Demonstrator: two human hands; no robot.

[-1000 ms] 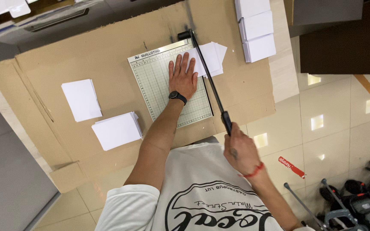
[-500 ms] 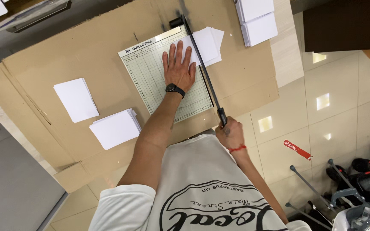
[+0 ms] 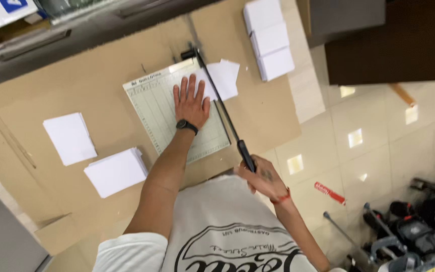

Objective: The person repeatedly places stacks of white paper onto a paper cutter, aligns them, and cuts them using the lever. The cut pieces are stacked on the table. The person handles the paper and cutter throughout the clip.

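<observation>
Your left hand (image 3: 191, 103) lies flat, fingers released, pinning white paper on the pale green gridded paper cutter (image 3: 177, 115) atop the brown cardboard-covered bench (image 3: 101, 95), while your right hand (image 3: 264, 177) clenches the black blade handle (image 3: 245, 155), apparently mid-cut, next needing steady downward pressure.

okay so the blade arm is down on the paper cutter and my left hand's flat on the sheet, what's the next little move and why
Probably lift the black handle with the right hand to raise the blade arm. It lies low along the cutter board's edge, white offcuts sit beyond it, and the left hand presses the paper flat, so the cut looks done.
</observation>
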